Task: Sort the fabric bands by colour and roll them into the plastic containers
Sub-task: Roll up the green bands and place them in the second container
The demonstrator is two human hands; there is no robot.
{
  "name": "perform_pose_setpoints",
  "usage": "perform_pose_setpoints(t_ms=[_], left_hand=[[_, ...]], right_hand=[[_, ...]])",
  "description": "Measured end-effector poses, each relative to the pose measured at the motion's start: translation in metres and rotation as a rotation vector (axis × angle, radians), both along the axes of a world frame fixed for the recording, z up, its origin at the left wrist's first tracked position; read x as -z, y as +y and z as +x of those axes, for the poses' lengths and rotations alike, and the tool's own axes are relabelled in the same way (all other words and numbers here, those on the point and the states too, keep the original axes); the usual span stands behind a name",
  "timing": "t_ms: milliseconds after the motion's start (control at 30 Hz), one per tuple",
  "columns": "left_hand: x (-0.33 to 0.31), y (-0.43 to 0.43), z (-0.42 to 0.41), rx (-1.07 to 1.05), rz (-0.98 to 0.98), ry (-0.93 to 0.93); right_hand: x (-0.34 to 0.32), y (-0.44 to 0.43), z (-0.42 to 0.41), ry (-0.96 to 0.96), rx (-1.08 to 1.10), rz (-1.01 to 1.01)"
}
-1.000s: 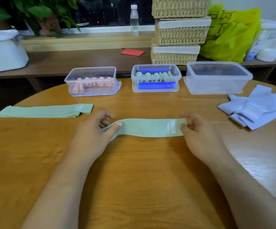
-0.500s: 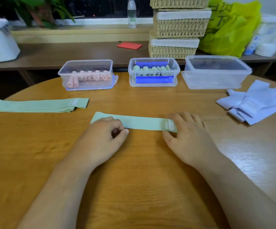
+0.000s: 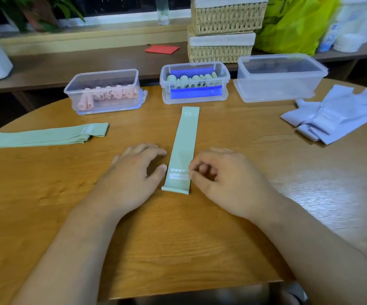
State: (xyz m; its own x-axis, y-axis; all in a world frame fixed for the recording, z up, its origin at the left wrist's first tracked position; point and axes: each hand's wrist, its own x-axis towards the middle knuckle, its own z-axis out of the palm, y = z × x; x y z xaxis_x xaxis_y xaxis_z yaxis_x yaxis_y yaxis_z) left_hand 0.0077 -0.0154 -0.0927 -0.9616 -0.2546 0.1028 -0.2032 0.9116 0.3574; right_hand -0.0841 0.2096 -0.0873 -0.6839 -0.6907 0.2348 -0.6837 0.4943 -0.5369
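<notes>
Green band (image 3: 183,148) flat, right hand (image 3: 224,175) perhaps pinching

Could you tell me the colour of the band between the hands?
The band is pale green, white print; head view.

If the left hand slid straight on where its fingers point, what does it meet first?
Probably the green band laid lengthwise: the left hand points right and forward, its fingers nearly at the band's edge.

On the surface (image 3: 46,205) I see one band (image 3: 183,146) running near to far at centre, left grip (image 3: 134,172) and right grip (image 3: 226,179) flanking its near end. A band stack (image 3: 41,136) lies left and a band pile (image 3: 336,115) right. Behind them stand the left container (image 3: 105,81), middle container (image 3: 226,84) and right container (image 3: 281,84).
</notes>
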Motion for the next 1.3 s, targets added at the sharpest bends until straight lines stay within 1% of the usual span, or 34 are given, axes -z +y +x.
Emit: perform_pose_setpoints(t_ms=[167, 267, 367, 500, 600, 700, 900, 1000, 1067, 1200, 1300], left_hand=[[-0.001, 0.002, 0.004, 0.054, 0.013, 0.011], [-0.003, 0.002, 0.005, 0.08, 0.042, 0.009], [-0.006, 0.002, 0.005, 0.093, 0.056, 0.002], [-0.008, 0.003, 0.007, 0.115, 0.063, 0.011], [-0.006, 0.005, 0.008, 0.15, 0.072, 0.038], [-0.006, 0.008, 0.008, 0.163, 0.061, 0.049], [-0.009, 0.009, 0.006, 0.156, 0.047, 0.028], [-0.011, 0.009, 0.007, 0.169, 0.06, 0.034], [-0.012, 0.01, 0.009, 0.201, 0.099, 0.059], [-0.017, 0.019, 0.014, 0.284, 0.185, 0.196], [-0.02, 0.027, 0.019, 0.293, 0.198, 0.157]], right_hand=[[-0.001, 0.006, 0.0, 0.046, -0.133, 0.1], [-0.002, 0.012, -0.002, 0.04, -0.176, 0.074], [-0.002, 0.014, -0.002, 0.087, -0.204, 0.095], [-0.002, 0.019, -0.001, 0.123, -0.239, 0.058], [-0.006, 0.03, 0.003, 0.163, -0.3, 0.083], [-0.005, 0.038, 0.006, 0.166, -0.34, 0.156], [-0.004, 0.038, 0.01, 0.146, -0.235, 0.251], [-0.002, 0.035, 0.012, 0.135, -0.216, 0.313], [-0.002, 0.035, 0.01, 0.12, -0.224, 0.296], [-0.002, 0.037, 0.007, 0.102, -0.231, 0.292], [-0.002, 0.037, 0.006, 0.099, -0.241, 0.297]])
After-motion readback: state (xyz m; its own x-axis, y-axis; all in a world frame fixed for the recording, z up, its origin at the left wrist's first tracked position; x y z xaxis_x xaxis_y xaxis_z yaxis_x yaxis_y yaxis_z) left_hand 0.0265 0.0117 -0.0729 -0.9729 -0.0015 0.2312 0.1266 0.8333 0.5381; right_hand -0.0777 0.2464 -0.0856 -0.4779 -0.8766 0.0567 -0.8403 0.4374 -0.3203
